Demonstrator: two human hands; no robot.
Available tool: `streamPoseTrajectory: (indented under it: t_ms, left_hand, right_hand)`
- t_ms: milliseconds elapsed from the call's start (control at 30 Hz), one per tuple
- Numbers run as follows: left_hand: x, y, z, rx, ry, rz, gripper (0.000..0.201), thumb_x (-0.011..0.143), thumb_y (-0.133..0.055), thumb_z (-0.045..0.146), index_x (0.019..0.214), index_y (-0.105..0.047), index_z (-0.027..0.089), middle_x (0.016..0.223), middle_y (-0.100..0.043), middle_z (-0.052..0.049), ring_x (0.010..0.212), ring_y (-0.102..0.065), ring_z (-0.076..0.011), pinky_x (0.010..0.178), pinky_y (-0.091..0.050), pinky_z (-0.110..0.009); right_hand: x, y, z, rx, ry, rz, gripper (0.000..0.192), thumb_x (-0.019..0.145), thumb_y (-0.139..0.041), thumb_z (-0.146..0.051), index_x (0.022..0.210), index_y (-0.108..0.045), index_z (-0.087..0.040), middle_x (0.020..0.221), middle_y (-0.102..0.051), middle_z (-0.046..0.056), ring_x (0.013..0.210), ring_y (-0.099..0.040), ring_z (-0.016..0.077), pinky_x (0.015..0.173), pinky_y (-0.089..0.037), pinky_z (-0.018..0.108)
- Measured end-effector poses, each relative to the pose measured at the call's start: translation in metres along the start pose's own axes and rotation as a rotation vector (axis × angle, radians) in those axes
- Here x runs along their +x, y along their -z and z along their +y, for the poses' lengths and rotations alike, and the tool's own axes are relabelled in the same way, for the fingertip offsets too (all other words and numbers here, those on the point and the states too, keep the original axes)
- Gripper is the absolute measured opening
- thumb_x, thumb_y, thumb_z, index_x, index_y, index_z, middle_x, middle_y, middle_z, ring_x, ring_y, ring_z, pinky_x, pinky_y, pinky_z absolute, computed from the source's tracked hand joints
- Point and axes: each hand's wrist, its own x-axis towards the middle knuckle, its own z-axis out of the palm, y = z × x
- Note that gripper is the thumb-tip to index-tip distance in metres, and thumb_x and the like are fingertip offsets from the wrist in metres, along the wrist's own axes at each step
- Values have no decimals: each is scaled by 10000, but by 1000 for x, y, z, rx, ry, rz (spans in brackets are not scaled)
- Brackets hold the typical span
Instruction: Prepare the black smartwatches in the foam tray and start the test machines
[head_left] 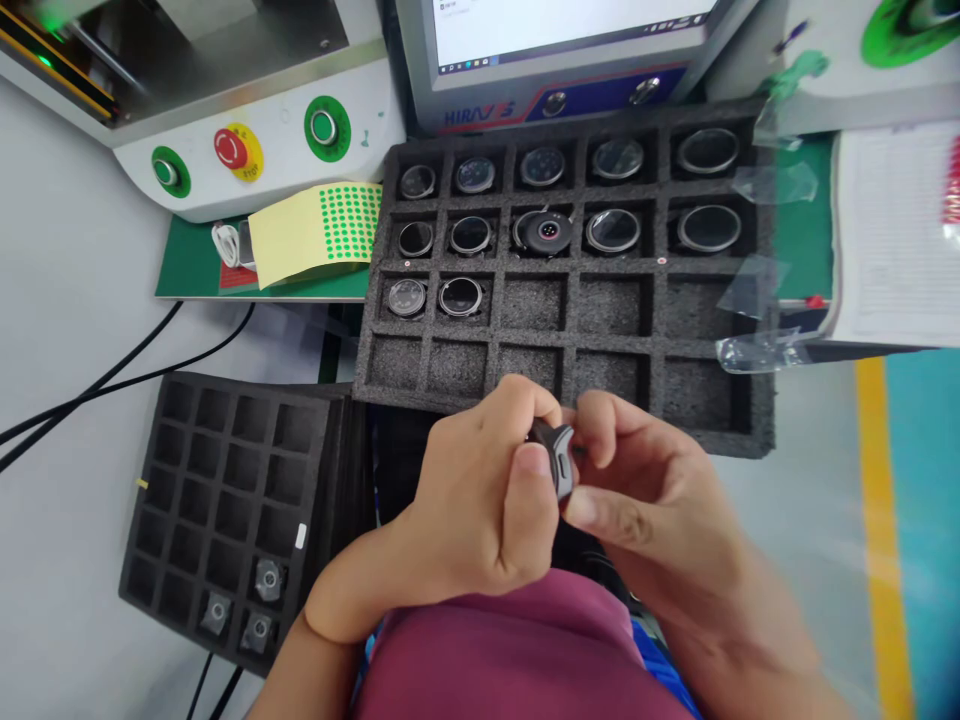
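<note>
Above the black foam compartment tray (705, 420), left hand (480, 500) and right hand (637, 490) pinch a small dark round watch body (559, 455); loose fingertip grip risks dropping it.

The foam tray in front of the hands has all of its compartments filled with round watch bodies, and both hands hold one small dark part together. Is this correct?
Not quite. In the head view the foam tray is only partly filled: the far two rows hold watch bodies, the third row only two, and the near compartments are bare. The left hand and right hand do hold one small dark part together.
</note>
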Motion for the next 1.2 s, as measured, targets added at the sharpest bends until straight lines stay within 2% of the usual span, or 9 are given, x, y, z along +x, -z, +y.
streamPoseTrajectory:
  t_ms: [267, 367, 467, 567, 667, 767, 900, 1000, 1200]
  left_hand:
    - [2, 0, 13, -299, 205, -118, 256, 1002, -329, 366, 826, -441, 217, 716, -440, 19, 605, -416, -126, 562, -355, -286]
    - [9, 1, 16, -534, 434, -204, 325, 1010, -322, 409, 788, -444, 205, 663, -388, 33, 551, -322, -101, 497, -293, -242]
    - [16, 3, 14, -824, 637, -413, 326, 986, -352, 406, 751, -434, 196, 597, -327, 61, 451, -223, -64, 386, -189, -180]
    - [19, 2, 10, -1010, 784, -609, 339, 936, -427, 459, 720, -418, 198, 536, -269, 88, 377, -176, -39, 321, -160, -142]
    - [17, -1, 7, -1096, 869, -678, 361, 886, -471, 504, 702, -394, 204, 513, -252, 101, 359, -154, -28, 302, -162, -129]
    - [11, -5, 8, -1062, 803, -630, 364, 912, -428, 531, 753, -430, 204, 492, -267, 106, 341, -189, -41, 305, -234, -146]
    - [0, -11, 11, -648, 438, -238, 350, 1010, -389, 476, 1075, -568, 182, 791, -638, -18, 662, -648, -123, 649, -572, -244]
    - [-5, -15, 12, -408, 120, -131, 276, 989, -539, 334, 1208, -582, 171, 1149, -707, -97, 955, -720, -171, 833, -597, -268]
    - [-7, -21, 11, -5, -144, 5, 272, 975, -554, 158, 1243, -598, 163, 1038, -775, -75, 877, -755, -153, 797, -612, -221]
  right_hand:
    - [-3, 15, 10, -74, -1, -75, 381, 623, -931, -333, 807, -614, -227, 714, -596, -47, 590, -556, 78, 547, -520, 175]
    - [-6, 25, 10, -248, 274, 25, 313, 761, -809, -466, 944, -699, -236, 861, -629, 10, 795, -623, 145, 716, -570, 243]
    - [-7, 29, 4, -472, 585, 119, 274, 855, -711, -405, 1065, -738, -230, 1086, -627, 55, 1085, -582, 187, 982, -491, 284]
    - [-5, 28, -4, -661, 625, -38, 217, 890, -668, -296, 1091, -739, -258, 1201, -630, 63, 1217, -542, 228, 1077, -434, 369]
    - [-2, 27, -10, -739, 606, -197, 155, 880, -676, -230, 1017, -742, -260, 1213, -657, 57, 1270, -538, 249, 1112, -428, 427]
    - [-2, 30, -11, -736, 596, -229, 179, 883, -677, -179, 1033, -736, -256, 1200, -680, 50, 1282, -549, 233, 1110, -451, 406]
    - [-5, 37, -7, -627, 616, -91, 232, 897, -654, -119, 1053, -741, -267, 1121, -708, 33, 1240, -594, 198, 1034, -525, 340]
    - [-7, 36, -5, -520, 641, 7, 216, 918, -638, -136, 1053, -745, -265, 1117, -703, 30, 1200, -616, 179, 1034, -530, 323]
    - [-10, 21, -5, -291, 532, -34, 161, 942, -632, -281, 1056, -742, -255, 1174, -670, 36, 1148, -650, 196, 1077, -530, 402]
